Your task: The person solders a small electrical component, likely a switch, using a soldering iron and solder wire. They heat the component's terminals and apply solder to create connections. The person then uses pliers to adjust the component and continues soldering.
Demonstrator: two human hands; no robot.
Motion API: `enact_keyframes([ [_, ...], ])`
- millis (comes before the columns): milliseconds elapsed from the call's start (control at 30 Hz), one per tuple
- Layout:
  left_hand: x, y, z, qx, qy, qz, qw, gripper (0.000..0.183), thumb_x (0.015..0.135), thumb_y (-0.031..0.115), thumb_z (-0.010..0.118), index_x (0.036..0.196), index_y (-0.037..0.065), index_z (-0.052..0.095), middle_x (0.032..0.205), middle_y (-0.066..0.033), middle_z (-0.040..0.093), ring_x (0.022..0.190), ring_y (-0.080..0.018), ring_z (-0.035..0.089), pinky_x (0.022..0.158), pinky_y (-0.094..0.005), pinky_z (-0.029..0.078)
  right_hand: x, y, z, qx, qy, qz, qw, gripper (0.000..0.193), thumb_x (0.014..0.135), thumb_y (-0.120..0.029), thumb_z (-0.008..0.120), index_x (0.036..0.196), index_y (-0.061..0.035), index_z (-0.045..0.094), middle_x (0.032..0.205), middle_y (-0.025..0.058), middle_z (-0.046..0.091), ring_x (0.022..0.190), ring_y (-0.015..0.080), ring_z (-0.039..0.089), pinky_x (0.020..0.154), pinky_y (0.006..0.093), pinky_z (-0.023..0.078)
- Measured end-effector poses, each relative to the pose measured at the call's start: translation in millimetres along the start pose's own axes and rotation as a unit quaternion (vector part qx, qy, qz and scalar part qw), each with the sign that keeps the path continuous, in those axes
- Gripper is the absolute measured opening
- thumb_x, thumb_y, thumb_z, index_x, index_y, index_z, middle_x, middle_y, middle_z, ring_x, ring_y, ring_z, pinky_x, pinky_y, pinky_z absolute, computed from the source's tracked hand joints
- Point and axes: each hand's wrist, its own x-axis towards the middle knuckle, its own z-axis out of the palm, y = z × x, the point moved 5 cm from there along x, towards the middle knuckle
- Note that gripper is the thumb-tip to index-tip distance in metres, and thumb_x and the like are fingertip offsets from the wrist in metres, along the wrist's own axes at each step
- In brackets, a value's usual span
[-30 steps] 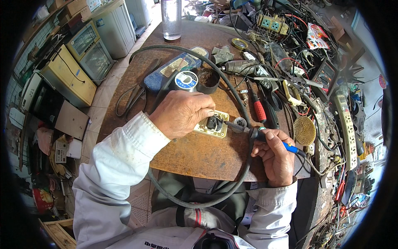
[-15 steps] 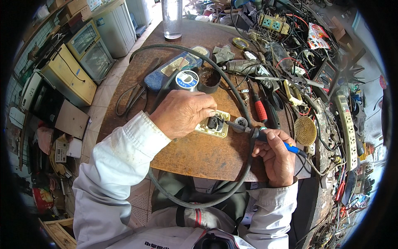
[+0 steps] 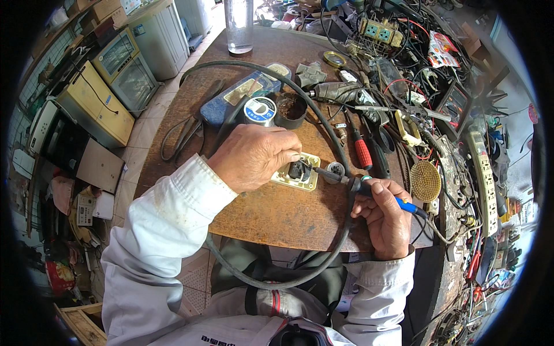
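Note:
My right hand grips a soldering iron by its blue and black handle. Its tip points left into a cream plastic housing with dark parts inside. Over the housing's left side, my left hand is closed in a pinch; what its fingertips hold is too small to make out. A thick grey cable loops around the work, passing over the iron and down to my lap. A small round tin sits just beyond the iron. Behind my left hand stands a solder spool.
Beside the spool are a dark round pot and a blue box. Scissors lie at the left. A red-handled screwdriver, a round brush, a power strip and tangled wires crowd the right. A clear bottle stands far back.

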Motion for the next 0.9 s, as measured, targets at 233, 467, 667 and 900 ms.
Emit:
enact_keyframes([
  [233,0.0,-0.9,0.8,-0.004,0.001,0.002,1.0,0.013,0.096,0.012,0.076,0.101,0.0,0.073,0.087,-0.013,0.072,0.077,-0.0299,0.071,0.069,-0.0397,0.055,-0.2,0.4,-0.1,-0.002,0.002,-0.003,1.0,0.02,0.102,-0.013,0.07,0.107,0.0068,0.069,0.094,0.0187,0.076,0.071,0.0264,0.074,0.068,0.0378,0.063],
  [467,0.1,0.5,-0.3,-0.002,0.0,0.008,1.0,0.015,0.095,0.013,0.077,0.101,0.0,0.073,0.088,-0.0132,0.073,0.078,-0.031,0.072,0.069,-0.0409,0.055,-0.7,0.0,1.3,0.001,0.01,0.001,1.0,0.021,0.102,-0.012,0.07,0.108,0.0074,0.069,0.092,0.0192,0.076,0.07,0.0268,0.074,0.067,0.0375,0.063],
  [667,0.2,0.4,0.2,0.01,-0.006,0.0,1.0,0.014,0.095,0.012,0.076,0.102,0.0,0.074,0.089,-0.0131,0.073,0.079,-0.0314,0.072,0.069,-0.0412,0.055,-0.5,-0.1,1.2,-0.001,0.009,0.001,1.0,0.021,0.102,-0.013,0.07,0.109,0.0074,0.069,0.091,0.0188,0.076,0.07,0.0266,0.074,0.067,0.0375,0.063],
  [900,0.3,0.9,1.2,0.011,-0.01,0.001,1.0,0.012,0.095,0.011,0.076,0.102,0.001,0.074,0.088,-0.0128,0.072,0.078,-0.0316,0.071,0.069,-0.0413,0.055,-0.6,0.0,0.8,-0.001,0.009,-0.004,1.0,0.021,0.102,-0.013,0.07,0.109,0.0072,0.069,0.091,0.0187,0.076,0.07,0.0267,0.074,0.067,0.0377,0.063],
])
